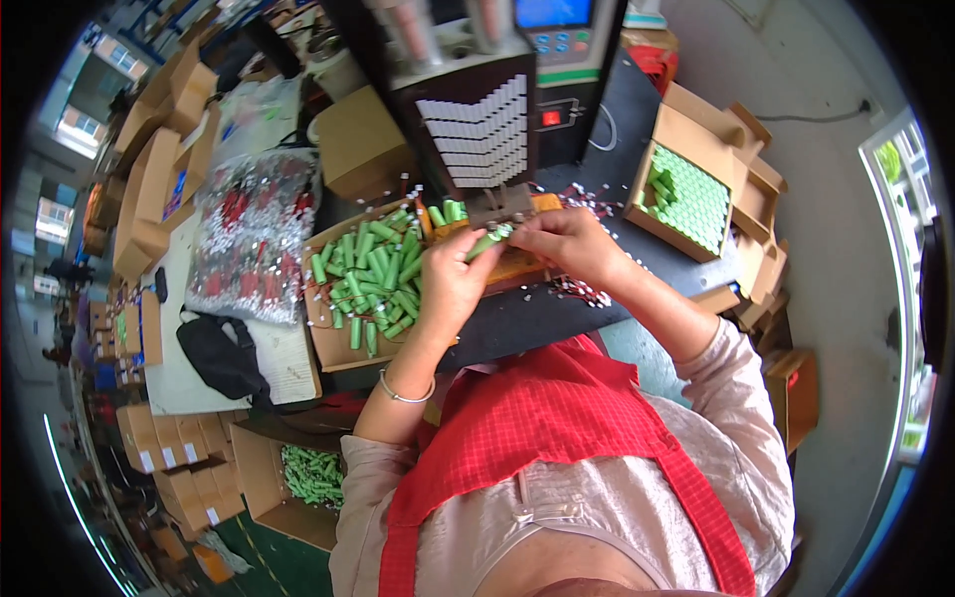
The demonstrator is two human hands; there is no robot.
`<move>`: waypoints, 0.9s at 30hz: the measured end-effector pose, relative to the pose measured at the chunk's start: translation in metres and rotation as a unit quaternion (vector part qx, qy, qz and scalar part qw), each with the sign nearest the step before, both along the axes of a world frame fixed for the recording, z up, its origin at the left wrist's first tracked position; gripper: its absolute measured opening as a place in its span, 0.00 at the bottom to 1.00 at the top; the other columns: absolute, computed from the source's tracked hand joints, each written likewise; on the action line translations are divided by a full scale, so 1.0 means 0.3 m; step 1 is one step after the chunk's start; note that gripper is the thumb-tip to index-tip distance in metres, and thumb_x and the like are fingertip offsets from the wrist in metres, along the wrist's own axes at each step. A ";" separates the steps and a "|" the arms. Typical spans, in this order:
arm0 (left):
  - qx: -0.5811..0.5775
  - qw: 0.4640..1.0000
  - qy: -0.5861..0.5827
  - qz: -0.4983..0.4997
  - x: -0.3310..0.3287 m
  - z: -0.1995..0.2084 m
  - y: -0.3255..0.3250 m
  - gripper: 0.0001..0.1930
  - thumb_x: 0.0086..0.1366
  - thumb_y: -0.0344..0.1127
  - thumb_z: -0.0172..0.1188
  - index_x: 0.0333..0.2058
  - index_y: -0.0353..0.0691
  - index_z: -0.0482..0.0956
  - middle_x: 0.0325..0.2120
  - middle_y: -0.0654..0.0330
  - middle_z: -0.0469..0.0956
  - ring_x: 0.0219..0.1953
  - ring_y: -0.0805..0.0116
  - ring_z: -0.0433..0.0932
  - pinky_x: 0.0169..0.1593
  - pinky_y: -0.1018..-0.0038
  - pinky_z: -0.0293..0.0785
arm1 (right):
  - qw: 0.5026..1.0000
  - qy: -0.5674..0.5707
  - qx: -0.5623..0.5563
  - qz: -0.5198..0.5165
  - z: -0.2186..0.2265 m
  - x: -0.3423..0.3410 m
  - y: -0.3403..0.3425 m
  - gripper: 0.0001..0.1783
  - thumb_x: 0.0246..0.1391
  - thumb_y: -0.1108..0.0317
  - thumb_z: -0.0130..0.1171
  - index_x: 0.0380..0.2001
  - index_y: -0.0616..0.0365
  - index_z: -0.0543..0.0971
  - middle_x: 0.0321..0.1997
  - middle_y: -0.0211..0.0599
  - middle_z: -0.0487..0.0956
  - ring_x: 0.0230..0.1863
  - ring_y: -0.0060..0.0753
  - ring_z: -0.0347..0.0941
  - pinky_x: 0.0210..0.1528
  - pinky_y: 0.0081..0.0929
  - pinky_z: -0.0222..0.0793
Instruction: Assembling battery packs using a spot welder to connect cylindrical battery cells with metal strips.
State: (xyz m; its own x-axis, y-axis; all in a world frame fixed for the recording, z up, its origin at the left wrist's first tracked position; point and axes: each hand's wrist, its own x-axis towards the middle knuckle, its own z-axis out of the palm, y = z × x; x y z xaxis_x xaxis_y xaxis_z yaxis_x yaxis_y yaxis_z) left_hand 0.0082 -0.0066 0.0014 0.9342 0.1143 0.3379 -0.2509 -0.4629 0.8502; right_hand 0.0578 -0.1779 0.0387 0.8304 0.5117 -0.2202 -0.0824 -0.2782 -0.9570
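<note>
My left hand (453,279) is closed round a green cylindrical battery cell (484,244), with the cell's far end tilted up to the right. Close against that end, my right hand (572,242) pinches with thumb and fingers; what lies between the fingertips is too small to make out. Both hands are at the front of a dark machine (557,75), just below its metal head (500,204). An orange-brown block (512,267) lies under the hands. Left of my wrist, a shallow cardboard box (343,360) holds many loose green cells (373,269).
Small white connectors with dark red wires (582,291) lie scattered on the black table (477,333). At right stands a box of neatly packed cells (691,199). A clear bag of connectors (249,239) and a black pouch (221,356) lie at left. Another box of cells (313,476) sits below.
</note>
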 end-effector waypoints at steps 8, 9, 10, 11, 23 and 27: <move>-0.088 0.994 0.056 -0.036 0.021 -0.024 0.012 0.07 0.54 0.26 0.61 0.33 0.33 0.77 0.22 0.63 0.76 0.24 0.82 0.69 0.29 0.81 0.67 | 0.999 -0.042 0.029 0.001 -0.041 0.012 0.001 0.14 0.54 0.60 0.56 0.31 0.61 0.80 0.20 0.24 0.75 0.21 0.12 0.66 0.22 0.15 0.63; -0.076 0.994 0.071 -0.028 0.017 -0.011 0.022 0.07 0.54 0.26 0.61 0.33 0.33 0.77 0.22 0.64 0.76 0.24 0.82 0.69 0.29 0.82 0.67 | 0.999 -0.026 0.010 0.020 -0.032 0.019 -0.010 0.14 0.55 0.60 0.55 0.31 0.61 0.80 0.20 0.27 0.76 0.20 0.13 0.67 0.23 0.17 0.65; -0.064 0.994 0.086 -0.018 0.014 0.003 0.042 0.08 0.54 0.27 0.61 0.34 0.33 0.78 0.22 0.65 0.76 0.24 0.83 0.69 0.28 0.83 0.66 | 0.999 -0.042 0.013 -0.001 -0.020 0.032 -0.027 0.14 0.55 0.61 0.55 0.31 0.62 0.80 0.20 0.27 0.76 0.21 0.14 0.68 0.24 0.18 0.66; -0.138 0.986 0.089 -0.015 0.018 0.000 0.073 0.09 0.55 0.28 0.61 0.36 0.34 0.78 0.22 0.67 0.76 0.25 0.83 0.70 0.28 0.84 0.66 | 0.998 -0.058 0.016 -0.022 -0.012 0.054 -0.048 0.14 0.55 0.61 0.54 0.31 0.63 0.79 0.20 0.28 0.76 0.21 0.15 0.69 0.24 0.19 0.67; 0.134 0.976 -0.068 0.155 -0.073 -0.097 0.363 0.13 0.51 0.33 0.63 0.37 0.36 0.77 0.34 0.53 0.72 0.35 0.59 0.73 0.38 0.71 0.71 | 0.720 -0.490 -0.489 0.054 -0.369 0.309 -0.343 0.11 0.43 0.69 0.52 0.33 0.56 0.77 0.31 0.42 0.77 0.42 0.41 0.71 0.59 0.40 0.52; 0.116 0.982 -0.019 0.147 -0.155 0.059 0.272 0.12 0.52 0.32 0.61 0.37 0.38 0.78 0.30 0.55 0.71 0.29 0.60 0.73 0.34 0.70 0.70 | 0.693 -0.540 -0.476 0.051 -0.304 0.304 -0.363 0.09 0.42 0.72 0.46 0.22 0.59 0.78 0.28 0.44 0.75 0.42 0.44 0.68 0.56 0.38 0.53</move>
